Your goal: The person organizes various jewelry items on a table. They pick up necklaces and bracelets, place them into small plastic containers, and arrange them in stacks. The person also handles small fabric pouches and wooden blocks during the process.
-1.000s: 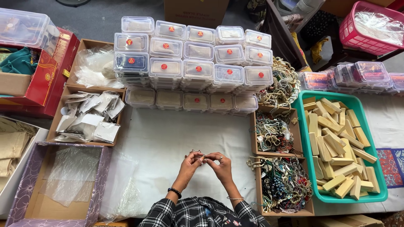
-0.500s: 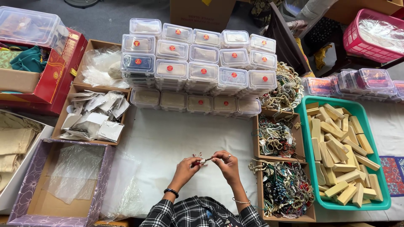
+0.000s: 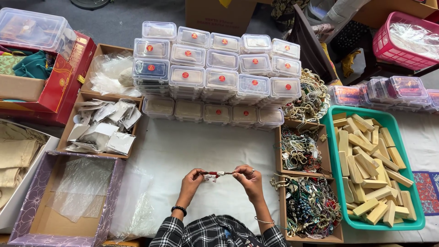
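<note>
Both hands hold one small thing between them: the left hand (image 3: 192, 177) pinches one end of a short beaded bracelet with red thread (image 3: 216, 174), and the right hand (image 3: 247, 177), a ring on one finger, pinches the other end, fingers curled in, so the piece stretches level just above the white cloth-covered counter (image 3: 201, 142). The forearms rise from checked sleeves at the bottom edge, a dark bead band on the left wrist and a thin bangle on the right.

Behind the hands stands a wide stack of clear lidded plastic boxes with red round stickers (image 3: 215, 68). To the right lies a green plastic tray of pale wooden blocks (image 3: 388, 132). At the left sits a purple patterned cardboard box lined with clear plastic film (image 3: 27, 201). Just beside the right hand, a brown cardboard box of tangled bead strings (image 3: 311, 210) rests, with a like box of paler beads (image 3: 299, 148) above it. A cardboard tray of small grey packets (image 3: 103, 128) lies farther left.
</note>
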